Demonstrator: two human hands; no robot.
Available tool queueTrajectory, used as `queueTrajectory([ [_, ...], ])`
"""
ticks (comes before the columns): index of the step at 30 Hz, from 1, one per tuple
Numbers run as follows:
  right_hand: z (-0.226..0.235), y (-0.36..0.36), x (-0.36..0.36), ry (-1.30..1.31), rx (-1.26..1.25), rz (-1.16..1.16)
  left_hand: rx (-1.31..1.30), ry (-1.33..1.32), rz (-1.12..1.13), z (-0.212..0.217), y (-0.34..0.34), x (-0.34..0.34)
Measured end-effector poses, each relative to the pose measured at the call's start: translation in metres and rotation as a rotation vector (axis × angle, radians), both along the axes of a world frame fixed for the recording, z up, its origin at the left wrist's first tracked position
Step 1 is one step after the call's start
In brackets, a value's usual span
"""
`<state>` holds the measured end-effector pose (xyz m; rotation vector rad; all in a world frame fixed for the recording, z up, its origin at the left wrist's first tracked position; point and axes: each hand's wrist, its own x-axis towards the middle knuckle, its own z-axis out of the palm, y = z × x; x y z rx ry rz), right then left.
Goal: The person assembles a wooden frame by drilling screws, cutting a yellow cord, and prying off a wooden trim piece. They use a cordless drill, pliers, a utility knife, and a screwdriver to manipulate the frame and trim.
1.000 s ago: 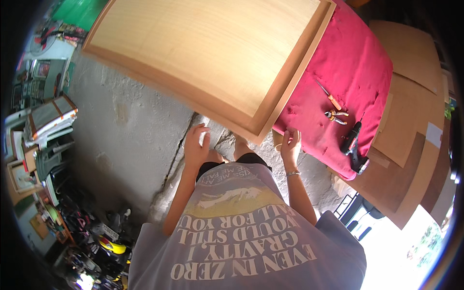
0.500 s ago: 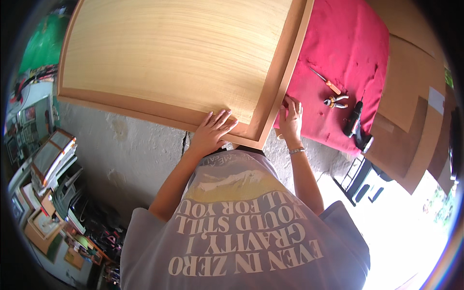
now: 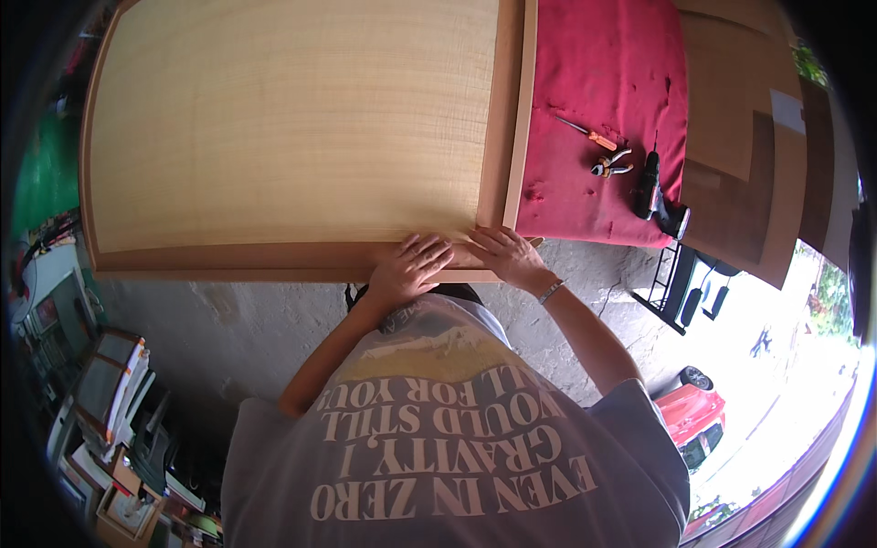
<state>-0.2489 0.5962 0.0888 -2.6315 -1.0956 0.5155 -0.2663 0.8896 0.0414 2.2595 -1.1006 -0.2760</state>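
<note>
A large pale wood-grain panel (image 3: 292, 128) lies in front of me, bordered by a brown wooden frame (image 3: 228, 259). Flat on the frame's near edge, close to its right corner, rests my left hand (image 3: 411, 269), fingers stretched out. My right hand (image 3: 513, 258) lies over the near right corner with its fingers extended toward the left hand. Neither hand grips anything that I can see. Part of the corner is hidden beneath the right hand.
Right of the frame, a red cloth (image 3: 598, 82) carries a screwdriver (image 3: 598, 139), pliers (image 3: 610, 164) and a cordless drill (image 3: 650, 187). Brown cardboard sheets (image 3: 731, 210) lie beyond it. Several stacked frames (image 3: 114, 384) stand at lower left. A red car (image 3: 694, 411) shows outside at lower right.
The framed panel has turned in view, its near edge now running nearly level. My right hand has gone from the frame's right outer side onto the corner. My left hand stays on the near edge.
</note>
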Motion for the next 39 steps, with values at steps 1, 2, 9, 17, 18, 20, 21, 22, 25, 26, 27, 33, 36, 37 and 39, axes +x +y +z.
queueTrajectory([
  [1,0.000,-0.001,0.004,0.037,-0.048,0.029,-0.002,0.020,-0.018,-0.002,0.002,0.000],
  [2,0.001,-0.002,0.008,-0.045,0.033,0.042,-0.007,0.025,-0.039,-0.005,0.002,0.000],
  [9,-0.001,0.011,0.010,-0.116,0.081,-0.044,-0.032,-0.009,-0.070,-0.006,-0.001,-0.001],
  [17,0.010,-0.001,0.033,-0.088,-0.066,0.213,-0.055,0.020,-0.063,-0.004,0.001,0.001],
  [18,0.011,0.001,0.033,-0.130,-0.065,0.088,-0.051,0.027,-0.066,-0.003,0.001,0.001],
  [20,0.013,0.009,0.025,-0.172,-0.101,-0.172,-0.032,0.017,-0.065,-0.001,0.000,0.001],
  [21,0.012,0.016,0.018,-0.127,-0.151,-0.247,-0.037,0.010,-0.053,0.001,0.000,0.001],
  [22,0.011,0.025,0.008,-0.096,-0.172,-0.328,-0.023,0.009,-0.044,0.002,-0.001,0.000],
  [25,0.002,0.047,-0.006,-0.062,-0.165,-0.526,-0.041,0.010,-0.007,0.005,-0.002,-0.002],
  [26,-0.002,0.052,-0.006,-0.077,-0.164,-0.568,-0.047,0.005,-0.002,0.006,-0.002,-0.003],
  [27,-0.007,0.054,-0.001,-0.074,-0.185,-0.613,-0.043,0.003,0.002,0.006,-0.002,-0.003],
  [33,-0.030,0.042,0.092,-0.328,-0.060,-0.649,-0.071,0.029,0.036,0.008,-0.003,-0.005],
  [36,-0.041,0.035,0.155,-0.416,-0.035,-0.663,-0.059,0.057,0.050,0.011,-0.003,-0.006],
  [37,-0.044,0.031,0.178,-0.438,-0.015,-0.666,-0.062,0.067,0.065,0.012,-0.003,-0.006],
  [39,-0.051,0.025,0.224,-0.455,0.017,-0.682,-0.057,0.085,0.080,0.016,-0.004,-0.007],
])
